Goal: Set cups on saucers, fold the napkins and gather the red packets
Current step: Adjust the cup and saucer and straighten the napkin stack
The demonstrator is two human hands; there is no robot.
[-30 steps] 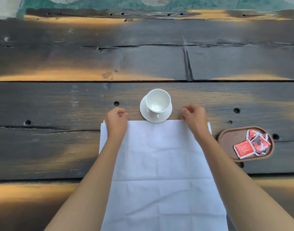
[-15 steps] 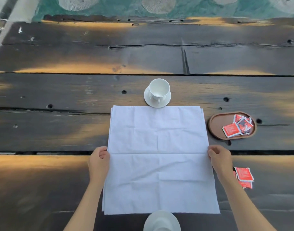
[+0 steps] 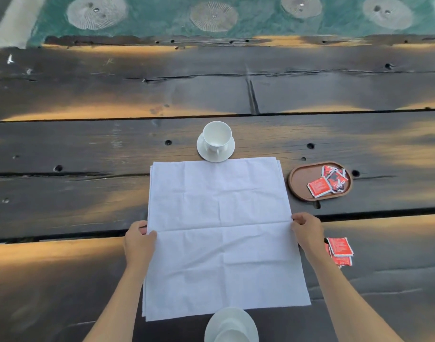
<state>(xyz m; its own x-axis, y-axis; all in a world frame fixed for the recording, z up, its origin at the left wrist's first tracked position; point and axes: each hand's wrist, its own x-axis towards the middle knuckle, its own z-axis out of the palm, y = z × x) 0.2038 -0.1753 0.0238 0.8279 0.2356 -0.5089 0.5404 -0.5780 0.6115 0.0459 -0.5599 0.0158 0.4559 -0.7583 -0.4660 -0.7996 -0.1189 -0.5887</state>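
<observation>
- Compared with half a second ago, both hands stay at the middle fold line of the napkin (image 3: pixel 218 233); a second ago they were at its far edge, beside the cup.
- The left hand (image 3: pixel 138 241) pinches the napkin's left edge, fingers pressed together on the cloth.
- The right hand (image 3: pixel 307 230) pinches the right edge the same way.
- The white napkin lies flat on the dark wooden surface (image 3: pixel 63 193).
- A cup (image 3: pixel 217 135) stands on a saucer (image 3: pixel 206 154) just beyond the napkin.
- Red packets (image 3: pixel 328 180) lie in an oval tray (image 3: pixel 300 178); more packets (image 3: pixel 339 250) lie loose near the right wrist.
- The white print on the packets is too small to read.
- Another white dish (image 3: pixel 232 325) sits at the near edge.
</observation>
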